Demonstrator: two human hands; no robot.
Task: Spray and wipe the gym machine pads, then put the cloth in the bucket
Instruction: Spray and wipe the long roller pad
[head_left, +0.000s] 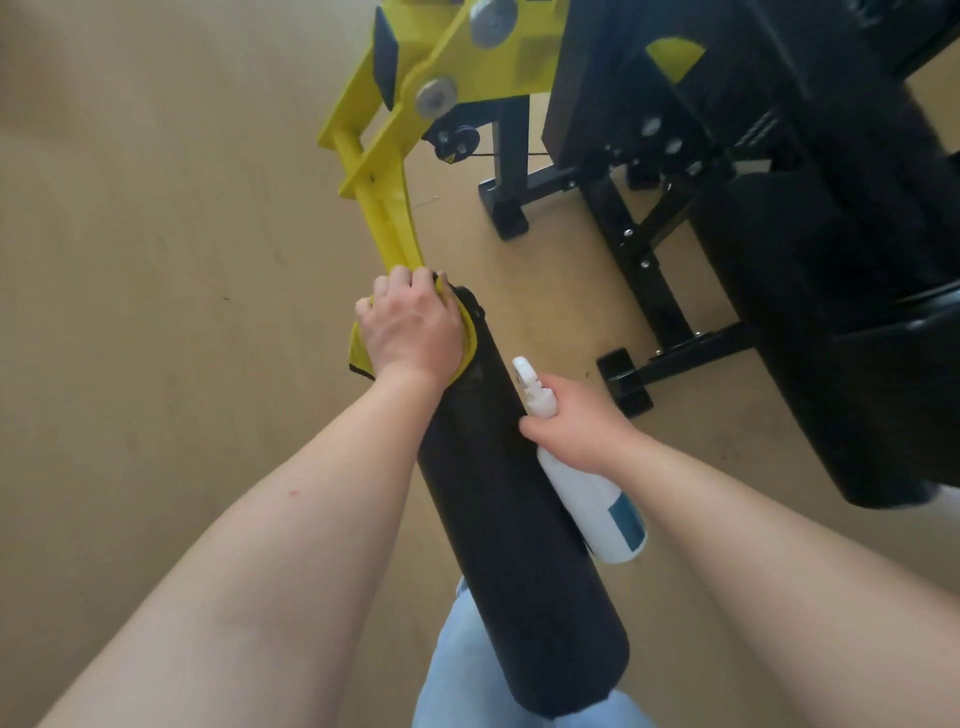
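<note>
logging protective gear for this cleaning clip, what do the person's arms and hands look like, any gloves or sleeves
The left forearm and right forearm are bare to the frame edge, with no sleeve in view. The left hand and right hand wear no gloves, and no watch, band or ring shows on the wrists or visible fingers.

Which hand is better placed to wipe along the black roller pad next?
Left, most likely: the left hand holds the yellow cloth against the far end of the pad, while the right hand grips the spray bottle.
</note>
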